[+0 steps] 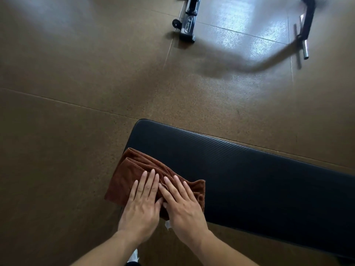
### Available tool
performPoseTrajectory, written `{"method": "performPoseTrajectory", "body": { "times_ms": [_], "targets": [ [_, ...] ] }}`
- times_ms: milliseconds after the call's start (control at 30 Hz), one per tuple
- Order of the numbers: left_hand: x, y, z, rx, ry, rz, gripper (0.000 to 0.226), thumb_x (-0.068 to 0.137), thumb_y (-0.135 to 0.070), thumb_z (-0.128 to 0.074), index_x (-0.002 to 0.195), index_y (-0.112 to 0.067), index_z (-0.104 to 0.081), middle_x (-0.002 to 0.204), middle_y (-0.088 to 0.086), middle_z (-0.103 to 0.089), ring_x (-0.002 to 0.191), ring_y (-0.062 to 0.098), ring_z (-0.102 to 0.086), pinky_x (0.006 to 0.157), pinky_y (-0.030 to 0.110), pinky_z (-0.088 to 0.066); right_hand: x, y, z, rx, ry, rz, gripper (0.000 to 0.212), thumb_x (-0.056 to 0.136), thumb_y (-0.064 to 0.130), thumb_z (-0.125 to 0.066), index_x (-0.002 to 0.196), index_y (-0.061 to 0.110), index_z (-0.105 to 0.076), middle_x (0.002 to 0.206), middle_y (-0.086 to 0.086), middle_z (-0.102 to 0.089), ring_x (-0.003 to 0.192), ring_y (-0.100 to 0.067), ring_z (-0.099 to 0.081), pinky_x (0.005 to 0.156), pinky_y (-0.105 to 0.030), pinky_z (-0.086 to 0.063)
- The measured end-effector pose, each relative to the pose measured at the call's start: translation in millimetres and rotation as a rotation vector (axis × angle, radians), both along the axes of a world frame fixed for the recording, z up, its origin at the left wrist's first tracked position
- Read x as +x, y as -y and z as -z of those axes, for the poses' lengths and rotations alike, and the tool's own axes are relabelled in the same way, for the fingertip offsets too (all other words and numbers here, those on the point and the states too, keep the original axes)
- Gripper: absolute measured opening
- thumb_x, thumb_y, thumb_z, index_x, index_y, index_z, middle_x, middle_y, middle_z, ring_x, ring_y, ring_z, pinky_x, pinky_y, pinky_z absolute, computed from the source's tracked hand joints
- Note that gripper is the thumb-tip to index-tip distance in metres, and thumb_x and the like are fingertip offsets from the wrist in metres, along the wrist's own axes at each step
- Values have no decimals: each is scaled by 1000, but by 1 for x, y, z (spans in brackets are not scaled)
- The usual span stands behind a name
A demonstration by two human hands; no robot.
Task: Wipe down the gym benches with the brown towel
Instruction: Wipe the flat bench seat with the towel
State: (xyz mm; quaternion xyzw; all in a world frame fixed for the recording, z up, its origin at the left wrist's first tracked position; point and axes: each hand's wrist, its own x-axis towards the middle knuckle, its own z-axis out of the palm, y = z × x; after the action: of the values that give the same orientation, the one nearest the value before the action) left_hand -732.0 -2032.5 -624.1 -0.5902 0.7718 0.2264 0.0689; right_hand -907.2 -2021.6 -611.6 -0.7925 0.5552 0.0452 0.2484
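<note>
Head view, what do you see?
— Both hands lie flat, fingers straight. The left hand (141, 202) and right hand (181, 203) press side by side on the brown towel (134, 173).
— Where is the towel?
— Under the hands, at the end of the black tabletop (259, 179), hanging off its edge. Both arms reach forward.
— Any words?
— A metal frame (188, 25) far ahead has a label, too small to read.

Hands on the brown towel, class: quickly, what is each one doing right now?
Left hand: open, fingers straight, pressing flat on the brown towel at the bench end.
Right hand: open, fingers straight, pressing the same towel.
</note>
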Motion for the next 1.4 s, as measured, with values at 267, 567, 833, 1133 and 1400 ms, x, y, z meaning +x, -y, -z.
{"method": "performPoseTrajectory", "body": {
  "times_ms": [267,567,833,1133,1400],
  "targets": [
    [-39,74,-16,79,10,51,75,89,-58,12,154,-26,29,161,-7,41,145,7,42,123,36,21,-31,50,3,-55,85,113,58,112,36,-25,164,31,-1,172,8,8,155,-14,22,128,-45,6],
    [-252,111,-19,38,105,233,73,93,-65,0,159,-39,15,165,-15,30,150,22,35,117,59,23,-230,48,12,-173,109,388,55,108,32,-29,163,29,-23,171,9,-13,159,-17,-1,127,-41,0],
    [-430,76,-28,90,33,270,66,107,-54,-23,162,-38,10,170,-3,23,152,30,31,118,61,20,-397,2,7,-101,35,499,57,106,39,-19,163,38,-13,168,22,5,156,-5,15,128,-38,5],
    [-350,46,-20,35,17,367,63,109,-50,-15,162,-32,13,166,-7,30,150,20,36,124,52,15,-332,-20,3,-87,19,494,51,112,42,-25,161,41,-12,170,17,3,154,-3,20,126,-31,10],
    [-161,6,-23,48,54,198,65,107,-55,-8,155,-32,28,160,-7,43,145,17,43,125,48,17,-158,-27,-10,-46,77,273,52,113,44,-25,162,38,-11,169,15,7,153,-3,24,127,-34,10]
  ]
}}
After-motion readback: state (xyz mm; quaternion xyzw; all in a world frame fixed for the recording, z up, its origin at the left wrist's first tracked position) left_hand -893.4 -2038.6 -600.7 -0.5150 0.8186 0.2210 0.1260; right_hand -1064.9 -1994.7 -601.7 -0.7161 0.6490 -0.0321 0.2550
